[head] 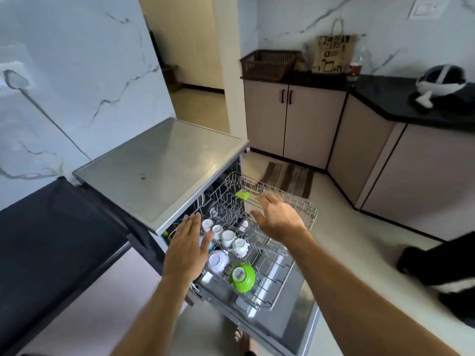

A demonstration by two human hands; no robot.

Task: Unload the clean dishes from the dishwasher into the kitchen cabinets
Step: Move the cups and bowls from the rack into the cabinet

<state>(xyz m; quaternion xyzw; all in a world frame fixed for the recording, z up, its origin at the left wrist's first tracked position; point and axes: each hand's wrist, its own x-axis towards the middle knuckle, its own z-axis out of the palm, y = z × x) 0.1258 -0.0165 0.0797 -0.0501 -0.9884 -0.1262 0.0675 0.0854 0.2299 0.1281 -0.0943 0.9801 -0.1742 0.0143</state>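
ok so here's where I'm at: dishwasher (164,160) door is down and the upper rack (290,214) is pulled out toward me, which is why everything in it is easy to get at from above. Both my hands are over it and neither is gripping anything. Left hand (186,244) is flat, fingers straight, hovering at the left edge of the rack right by the row of small white cups (227,236). Right hand (276,218) is spread open over the middle of the rack, near the little green clip (242,194) on the wire

The clean stuff is all sitting in the rack: four small cups in a line, upside down or tilted so they drain, then a white bowl (218,260) nearer to me and a green bowl (241,277) just to its right, both bottom up for the same reason. Right half of the rack looks bare wire

Nothing has gone to the cabinets (295,124) yet as far as I can tell, they're shut on the far side under the black surface (385,98). My guess is the cups go first since my left hand is basically on top of them. They're small and probably a bit slick, so I'd take one or two at a time
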